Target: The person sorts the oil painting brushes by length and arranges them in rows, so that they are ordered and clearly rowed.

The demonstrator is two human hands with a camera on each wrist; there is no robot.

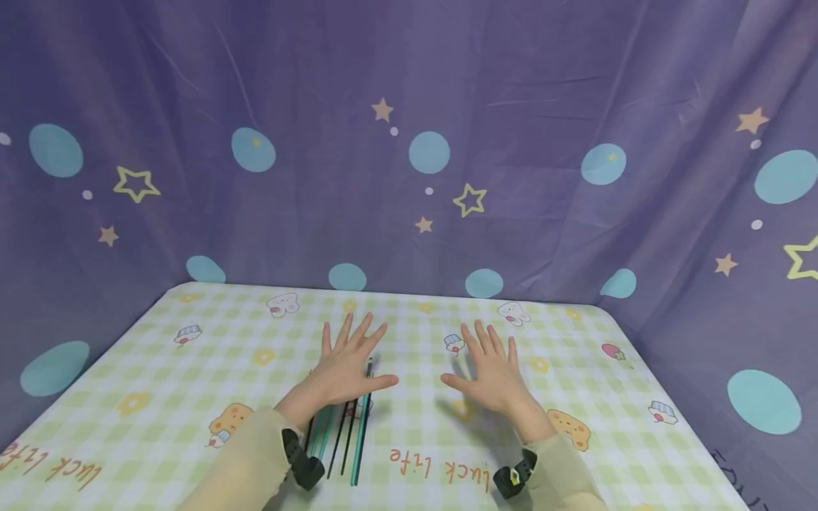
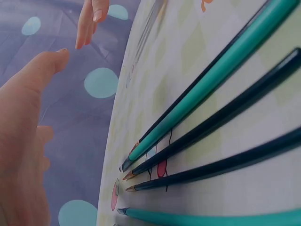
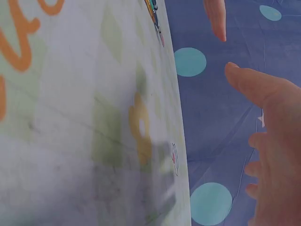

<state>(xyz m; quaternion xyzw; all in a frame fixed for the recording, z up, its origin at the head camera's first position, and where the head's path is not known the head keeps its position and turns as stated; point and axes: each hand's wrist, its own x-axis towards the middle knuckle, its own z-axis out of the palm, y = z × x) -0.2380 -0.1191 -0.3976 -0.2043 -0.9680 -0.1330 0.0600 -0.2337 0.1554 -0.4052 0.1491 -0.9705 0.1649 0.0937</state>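
The left hand (image 1: 345, 372) is spreading wide, fingers straight and thumb stretching out to the side, and it is holding nothing. The right hand (image 1: 492, 372) is mirroring it — fingers fanning, thumb pointing inward — and is also holding nothing. Both are hovering over the counter (image 1: 415, 419), well apart, with the thumbs facing each other across the gap.

Several thin paintbrushes (image 2: 211, 80), some green and some black, are lying beneath and just beside the left hand, running lengthwise away from the person. Their narrow tips are pointing towards the far edge; the hand is covering part of the group, so the exact number is hard to tell.

Dark bands (image 1: 300, 461) are circling both wrists, next to pale sleeves (image 1: 243, 461). A green-and-white checked cloth (image 1: 243, 333) is covering the counter, showing flowers, bears and cupcakes. Behind, a purple curtain (image 1: 524, 71) with blue ovals and stars is hanging.
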